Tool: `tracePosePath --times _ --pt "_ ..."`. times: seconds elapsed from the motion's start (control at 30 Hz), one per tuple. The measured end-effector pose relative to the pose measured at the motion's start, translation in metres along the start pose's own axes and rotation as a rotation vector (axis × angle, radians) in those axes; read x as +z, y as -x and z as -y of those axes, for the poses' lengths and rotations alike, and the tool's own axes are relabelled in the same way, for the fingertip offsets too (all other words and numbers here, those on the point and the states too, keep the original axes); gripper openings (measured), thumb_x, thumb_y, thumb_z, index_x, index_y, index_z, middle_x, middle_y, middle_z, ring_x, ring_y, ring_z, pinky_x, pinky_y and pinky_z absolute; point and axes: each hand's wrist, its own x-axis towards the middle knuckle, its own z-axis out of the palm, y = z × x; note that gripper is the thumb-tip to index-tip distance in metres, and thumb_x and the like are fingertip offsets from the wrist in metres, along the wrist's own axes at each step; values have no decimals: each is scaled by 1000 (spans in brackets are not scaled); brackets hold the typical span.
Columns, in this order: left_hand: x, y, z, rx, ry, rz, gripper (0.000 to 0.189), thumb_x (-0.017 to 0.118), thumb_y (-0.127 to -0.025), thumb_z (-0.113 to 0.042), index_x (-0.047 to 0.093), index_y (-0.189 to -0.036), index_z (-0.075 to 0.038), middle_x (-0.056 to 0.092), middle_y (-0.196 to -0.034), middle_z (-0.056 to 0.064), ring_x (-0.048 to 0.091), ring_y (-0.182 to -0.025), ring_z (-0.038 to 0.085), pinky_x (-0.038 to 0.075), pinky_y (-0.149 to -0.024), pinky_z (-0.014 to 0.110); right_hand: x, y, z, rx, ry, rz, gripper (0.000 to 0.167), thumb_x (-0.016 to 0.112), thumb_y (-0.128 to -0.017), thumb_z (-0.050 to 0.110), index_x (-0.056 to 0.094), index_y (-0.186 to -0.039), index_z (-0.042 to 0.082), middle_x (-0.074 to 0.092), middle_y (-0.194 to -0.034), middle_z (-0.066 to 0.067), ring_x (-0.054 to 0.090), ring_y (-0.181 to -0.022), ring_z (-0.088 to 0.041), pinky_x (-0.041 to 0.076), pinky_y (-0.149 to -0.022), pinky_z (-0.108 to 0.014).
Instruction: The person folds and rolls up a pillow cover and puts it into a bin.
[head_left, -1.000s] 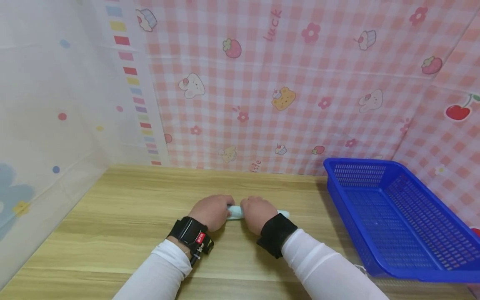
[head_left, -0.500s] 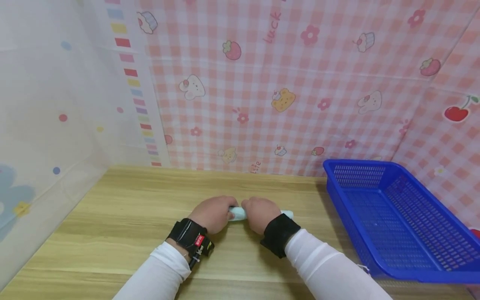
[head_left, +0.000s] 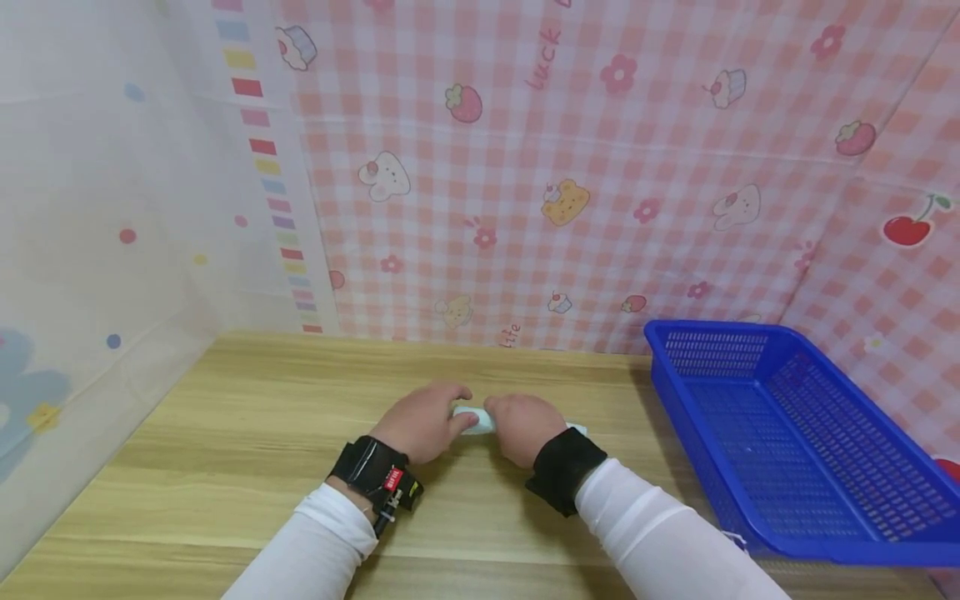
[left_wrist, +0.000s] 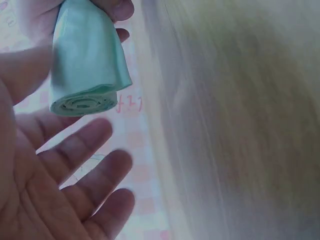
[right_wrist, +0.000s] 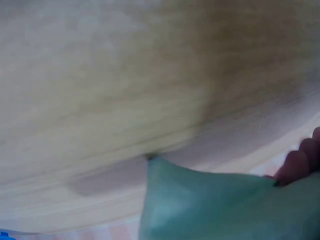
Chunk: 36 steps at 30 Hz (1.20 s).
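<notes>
A pale mint-green cloth (head_left: 482, 420), rolled into a tube, lies crosswise between the hands over the wooden table. My right hand (head_left: 527, 427) grips it around the middle, and a short tail pokes out past that wrist. My left hand (head_left: 420, 423) is at the roll's left end, its thumb beside the cloth and its fingers spread apart. In the left wrist view the spiral end of the cloth (left_wrist: 87, 55) faces the camera above those loosely extended fingers (left_wrist: 107, 172). Curled right fingers (right_wrist: 295, 167) press on the cloth (right_wrist: 210, 205) in the right wrist view, where its other end flares out.
A blue mesh plastic basket (head_left: 738, 492) stands on the right of the wooden table (head_left: 247, 467). Behind the table hangs a pink checked curtain (head_left: 510, 150), with a pale dotted one (head_left: 97, 192) on the left. Both wrists wear black straps.
The left fingers have loosened from the roll's left end and spread, drawing slightly left. My right hand has shifted a little to the right, still holding the cloth.
</notes>
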Motion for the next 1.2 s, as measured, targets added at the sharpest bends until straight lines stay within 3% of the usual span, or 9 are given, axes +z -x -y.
tracePosePath --times 0.13,0.4,0.7,1.2 --pt "-1 1 1 -26 4 -67 52 54 -108 -45 61 -144 -8 65 -144 14 61 -134 34 48 -113 53 -3 2 1 42 -12 28 22 76 -86 -1 60 -87 15 65 -79 1 58 -69 -15 55 -68 -38" --pt "-5 4 9 -16 -78 -151 55 48 -110 -48 60 -144 -5 63 -147 16 58 -138 36 46 -115 54 1 3 -3 107 -45 92 21 81 -88 18 61 -84 18 60 -74 6 53 -66 -14 53 -69 -36" --pt "-10 6 24 -59 -139 -131 57 43 -111 -48 59 -145 -5 60 -150 17 54 -142 38 41 -119 55 -3 5 -6 84 -57 110 26 80 -85 24 56 -76 17 53 -68 5 48 -63 -16 48 -66 -36" --pt "-14 8 37 -73 -235 -100 50 50 -110 -40 59 -142 -2 61 -147 20 56 -138 41 43 -117 56 -11 11 -8 100 -54 150 20 78 -88 21 60 -83 13 60 -74 2 52 -66 -17 53 -72 -37"
